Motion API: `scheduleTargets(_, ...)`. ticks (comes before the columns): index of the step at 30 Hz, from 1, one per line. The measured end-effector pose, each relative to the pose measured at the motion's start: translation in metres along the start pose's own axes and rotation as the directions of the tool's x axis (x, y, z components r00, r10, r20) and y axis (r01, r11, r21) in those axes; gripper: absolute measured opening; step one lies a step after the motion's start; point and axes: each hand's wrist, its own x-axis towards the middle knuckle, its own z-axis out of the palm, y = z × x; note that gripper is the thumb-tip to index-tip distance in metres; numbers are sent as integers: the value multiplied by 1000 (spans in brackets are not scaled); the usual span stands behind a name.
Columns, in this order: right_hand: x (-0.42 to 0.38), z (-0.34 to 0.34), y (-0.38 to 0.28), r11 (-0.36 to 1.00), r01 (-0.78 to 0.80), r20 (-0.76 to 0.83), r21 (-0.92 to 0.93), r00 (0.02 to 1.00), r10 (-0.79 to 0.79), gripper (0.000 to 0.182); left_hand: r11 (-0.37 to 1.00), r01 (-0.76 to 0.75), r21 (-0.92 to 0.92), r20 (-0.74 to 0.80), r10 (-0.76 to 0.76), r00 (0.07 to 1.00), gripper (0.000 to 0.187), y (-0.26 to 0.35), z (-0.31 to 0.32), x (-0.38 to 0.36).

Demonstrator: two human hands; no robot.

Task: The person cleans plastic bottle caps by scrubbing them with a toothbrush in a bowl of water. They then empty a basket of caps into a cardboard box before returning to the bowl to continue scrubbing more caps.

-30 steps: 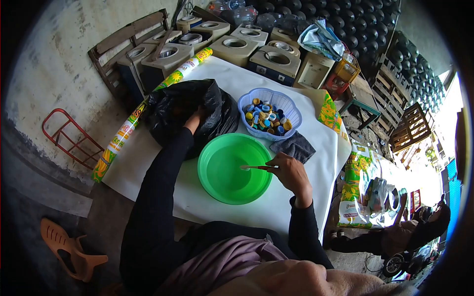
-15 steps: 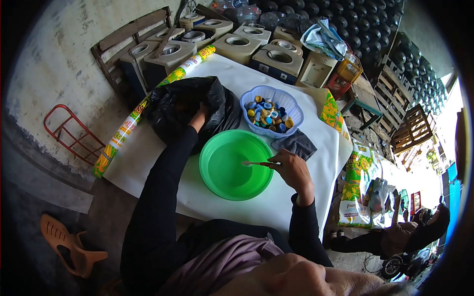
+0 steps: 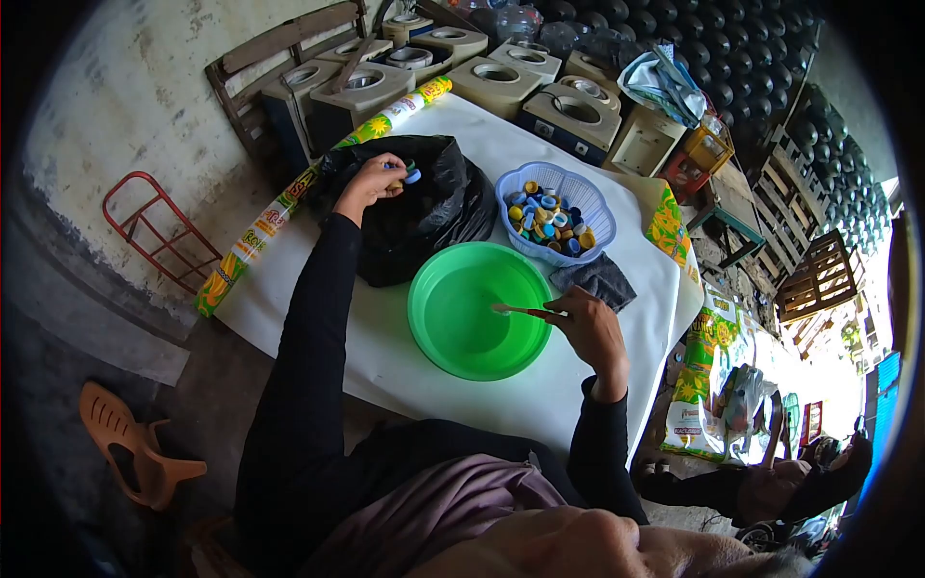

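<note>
My left hand [image 3: 374, 183] is closed on bottle caps [image 3: 411, 176], at least a blue one, just above the mouth of a black plastic bag [image 3: 453, 207]. In my right hand [image 3: 591, 332] is a toothbrush [image 3: 528, 311], its bristle end over the green basin [image 3: 421, 332]. The basin stands at the front of the table and seems to hold some water. Behind it, a lilac plastic basket [image 3: 514, 183] holds many bottle caps [image 3: 554, 217] in blue, yellow, white and brown. A dark grey cloth [image 3: 607, 282] lies beside the basin, near my right hand.
White sheeting [image 3: 376, 361] covers the table, with a printed roll [image 3: 275, 214] along its left edge. Water dispensers [image 3: 491, 82] crowd behind. A red hand truck [image 3: 159, 231] and an orange plastic chair [image 3: 135, 448] stand left; another person [image 3: 771, 486] is at right.
My left hand has come up out of the black bag and now holds bottle caps. My right hand still holds the toothbrush over the basin. The whole view has shifted slightly.
</note>
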Motion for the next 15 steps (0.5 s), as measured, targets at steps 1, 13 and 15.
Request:
scheduleTargets(1, -1, -1, -2, 1000, -2, -1, -5, 1000, 2, 19, 999, -9, -34, 17, 10, 1000, 18, 3, -6, -5)
scheduleTargets(13, -11, -11, 7, 998, -63, -24, 22, 998, 64, 19, 753, -559, 348, 517, 343, 784, 26, 3, 96, -153)
scheduleTargets(15, -18, -10, 5, 996, -93, -6, 16, 996, 93, 19, 642, -608, 467, 545, 333, 770, 33, -15, 108, -158)
